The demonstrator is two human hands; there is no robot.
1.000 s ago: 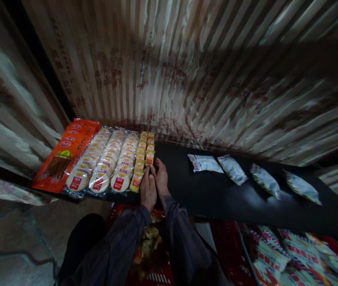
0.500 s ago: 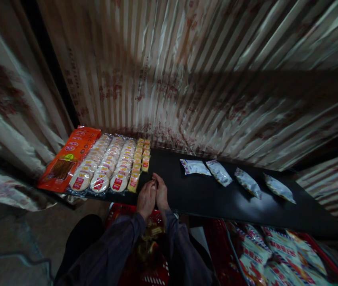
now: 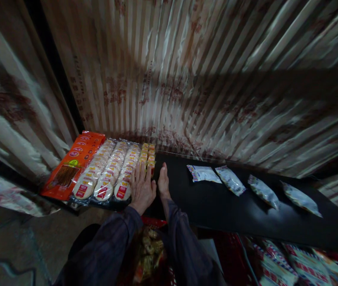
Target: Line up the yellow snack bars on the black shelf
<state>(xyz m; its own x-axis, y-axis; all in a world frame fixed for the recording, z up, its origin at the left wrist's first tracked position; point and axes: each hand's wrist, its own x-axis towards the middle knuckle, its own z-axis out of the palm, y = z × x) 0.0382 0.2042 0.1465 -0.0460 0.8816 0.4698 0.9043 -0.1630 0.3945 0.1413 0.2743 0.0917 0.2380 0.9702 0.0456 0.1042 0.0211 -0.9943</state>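
Note:
My left hand (image 3: 143, 190) lies flat with its fingers stretched over the front of the small yellow wrapped snacks (image 3: 148, 151), hiding their near end. Close by on the right, my right hand (image 3: 163, 184) stands on edge above the black shelf (image 3: 186, 202), fingers straight and nothing in it. To the left of the yellow snacks are rows of round pale crackers (image 3: 105, 174) in clear wrap with red and yellow labels. At the shelf's left end lies an orange snack bag (image 3: 76, 163) with a window showing brown sticks.
Several small white-and-blue packets (image 3: 204, 174) lie spaced out along the shelf's right half. Below the front edge, a red basket (image 3: 153, 222) holds gold-wrapped items, and larger printed bags (image 3: 308, 266) fill another at right. Striped curtain cloth (image 3: 169, 79) hangs behind.
My hands were close together at the shelf's front edge. Now they are apart, with the left spread over the yellow snacks and the right upright beside it. The view has shifted slightly.

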